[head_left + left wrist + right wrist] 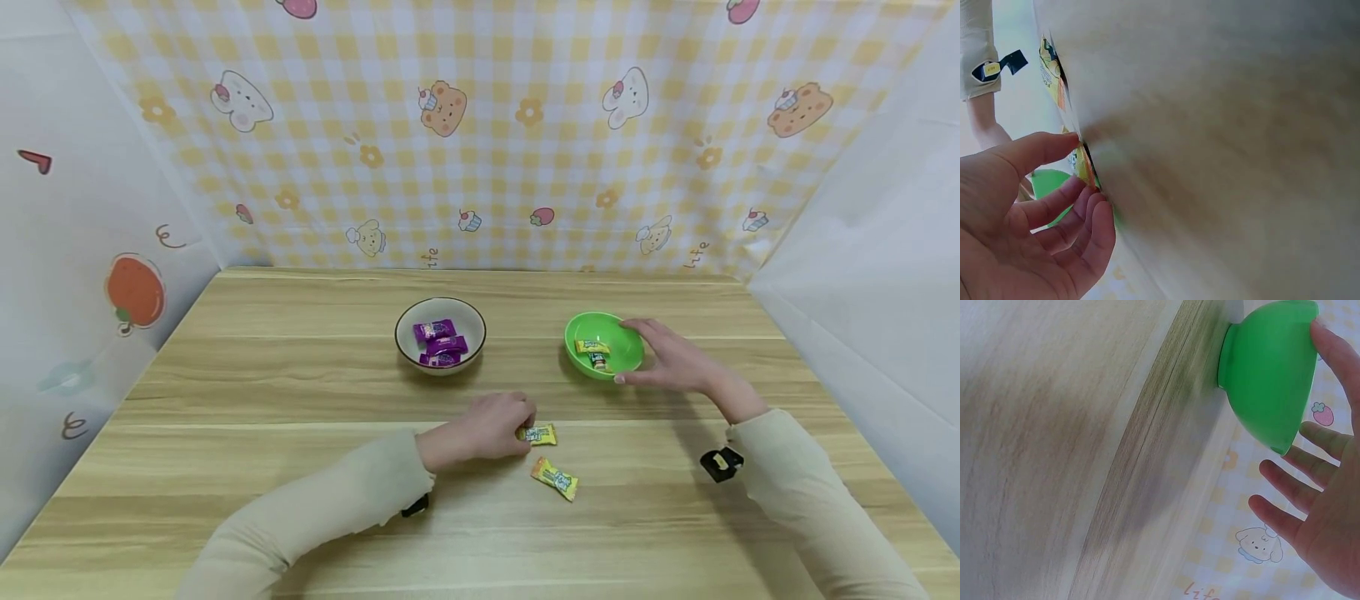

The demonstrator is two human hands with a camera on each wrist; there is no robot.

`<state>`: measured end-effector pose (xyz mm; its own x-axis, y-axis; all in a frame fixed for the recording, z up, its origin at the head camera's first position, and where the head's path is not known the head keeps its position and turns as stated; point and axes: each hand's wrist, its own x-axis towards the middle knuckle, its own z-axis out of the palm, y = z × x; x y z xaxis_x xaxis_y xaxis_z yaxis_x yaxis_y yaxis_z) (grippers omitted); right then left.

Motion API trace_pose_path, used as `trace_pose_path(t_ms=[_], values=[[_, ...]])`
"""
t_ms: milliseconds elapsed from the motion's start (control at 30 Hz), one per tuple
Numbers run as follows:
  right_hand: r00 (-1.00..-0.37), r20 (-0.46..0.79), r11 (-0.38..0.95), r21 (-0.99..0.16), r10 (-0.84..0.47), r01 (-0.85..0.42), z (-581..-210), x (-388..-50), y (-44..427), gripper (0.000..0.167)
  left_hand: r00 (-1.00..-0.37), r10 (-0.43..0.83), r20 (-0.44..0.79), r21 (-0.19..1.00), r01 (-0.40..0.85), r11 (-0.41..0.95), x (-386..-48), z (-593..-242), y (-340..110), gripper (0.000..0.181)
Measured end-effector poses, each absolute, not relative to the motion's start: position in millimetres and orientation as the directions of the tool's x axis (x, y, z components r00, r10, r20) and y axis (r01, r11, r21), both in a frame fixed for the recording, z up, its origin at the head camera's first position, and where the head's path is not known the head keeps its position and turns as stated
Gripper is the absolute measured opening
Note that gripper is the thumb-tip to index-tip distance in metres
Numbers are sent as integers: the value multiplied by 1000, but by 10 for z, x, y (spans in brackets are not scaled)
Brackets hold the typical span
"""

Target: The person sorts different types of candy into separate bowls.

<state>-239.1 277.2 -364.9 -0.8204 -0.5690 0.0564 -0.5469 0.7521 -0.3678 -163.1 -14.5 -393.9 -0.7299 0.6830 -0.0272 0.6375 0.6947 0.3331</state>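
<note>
At the middle of the table my left hand [491,427] pinches the near end of a yellow-wrapped candy [542,435], thumb on one edge and fingertips on the other. The left wrist view shows this candy [1083,164] still lying on the tabletop. A second yellow candy [555,479] lies just nearer to me. To the right, my right hand [671,358] holds the rim of a green bowl [573,358], thumb at the near side and fingers at the far side. Inside lie a yellow candy [592,346] and a dark-and-yellow wrapped one [597,362].
A white bowl with a dark rim [403,354] stands left of the green one, with several purple-wrapped candies [442,343] in it. Behind the wooden table [262,375] hangs a yellow checked cloth [495,167]; white cloth [862,275] borders the sides.
</note>
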Motion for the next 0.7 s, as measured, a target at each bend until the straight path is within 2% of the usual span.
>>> trace_pose_path(t_ms=[200, 367, 533, 700], values=[[-822, 55, 752, -373, -567, -544, -3656, -2395, 2774, 91, -732, 679, -49, 431, 598, 676, -1664, -3943, -129, 19], [-824, 51, 755, -372, -565, -540, -3660, -2402, 2776, 92, -739, 671, -58, 598, 512, 616, -1708, -3975, -127, 16], [-825, 49, 755, -375, -563, -538, -3658, -2401, 2776, 91, -756, 640, -137, 834, 260, 486, -1750, -4014, -118, 10], [-823, 52, 753, -374, -565, -541, -3661, -2403, 2778, 91, -777, 581, -243, 918, 10, 397, -1789, -4001, -104, 4]])
